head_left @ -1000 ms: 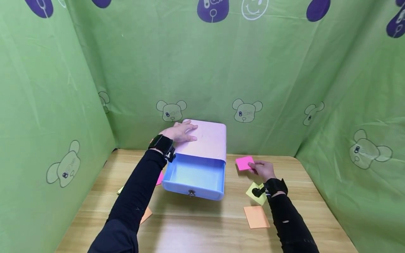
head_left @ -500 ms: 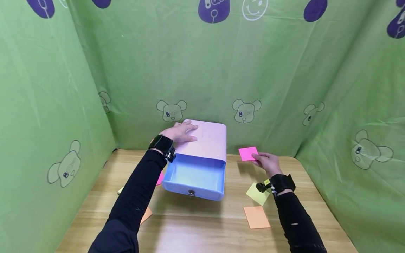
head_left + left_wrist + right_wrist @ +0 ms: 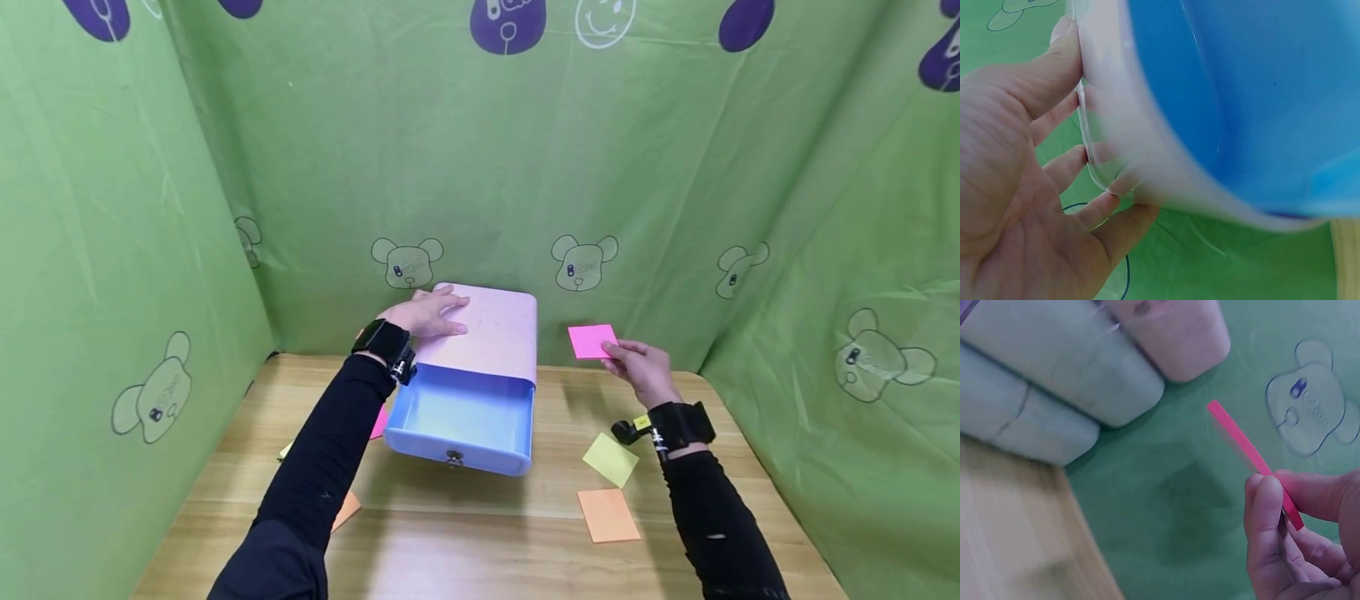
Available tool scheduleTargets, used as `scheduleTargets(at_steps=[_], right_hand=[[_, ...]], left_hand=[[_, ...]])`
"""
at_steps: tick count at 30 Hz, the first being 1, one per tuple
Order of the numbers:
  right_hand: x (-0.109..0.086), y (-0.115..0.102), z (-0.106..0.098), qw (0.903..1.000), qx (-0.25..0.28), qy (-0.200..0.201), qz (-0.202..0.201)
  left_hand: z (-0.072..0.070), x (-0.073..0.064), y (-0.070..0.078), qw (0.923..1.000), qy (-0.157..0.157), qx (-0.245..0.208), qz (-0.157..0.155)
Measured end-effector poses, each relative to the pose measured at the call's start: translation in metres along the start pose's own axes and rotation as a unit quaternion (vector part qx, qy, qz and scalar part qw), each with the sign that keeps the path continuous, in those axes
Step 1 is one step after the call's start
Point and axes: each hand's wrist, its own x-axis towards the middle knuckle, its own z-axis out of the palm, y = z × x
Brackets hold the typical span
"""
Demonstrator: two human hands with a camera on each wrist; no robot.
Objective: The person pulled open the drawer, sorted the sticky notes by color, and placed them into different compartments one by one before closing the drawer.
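Note:
A drawer box with a pink top (image 3: pixel 491 333) stands at the back of the table, and its top blue drawer (image 3: pixel 483 454) is pulled out toward me. My left hand (image 3: pixel 423 315) rests on the pink top at its left side with fingers spread; in the left wrist view, its thumb and fingertips meet the box's clear edge (image 3: pixel 1088 156). Between the thumb and fingers of my right hand (image 3: pixel 643 371) is a bright pink sticky note pad (image 3: pixel 590 341), held up right of the box. The right wrist view shows this pad edge-on, with the box's lower tiers (image 3: pixel 1079 362) behind it.
Right of the drawer lie a yellow sticky note pad (image 3: pixel 611 460) and an orange one (image 3: pixel 609 515). Partly behind my left sleeve show pink (image 3: pixel 379 423), orange (image 3: pixel 347 510) and yellow (image 3: pixel 285 451) pieces. Green cloth (image 3: pixel 637 167) encloses the table.
My right hand has raised the pink pad up and slightly right, away from the table, uncovering more of the yellow pad. The left hand and the drawer box have stayed put.

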Motion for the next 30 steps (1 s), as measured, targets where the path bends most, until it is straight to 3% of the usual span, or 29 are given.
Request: scheduleTargets(at_steps=[22,30], right_hand=[[-0.052,-0.054,0.046,0.9973,0.010,-0.068,-0.024],[-0.073,-0.059,0.070,0.9934,-0.034,-0.100,-0.044]], left_hand=[[0.002,0.002,-0.001,0.9999,0.006,0.000,0.009],[0.003,0.004,-0.002,0.9999,0.007,-0.001,0.008]])
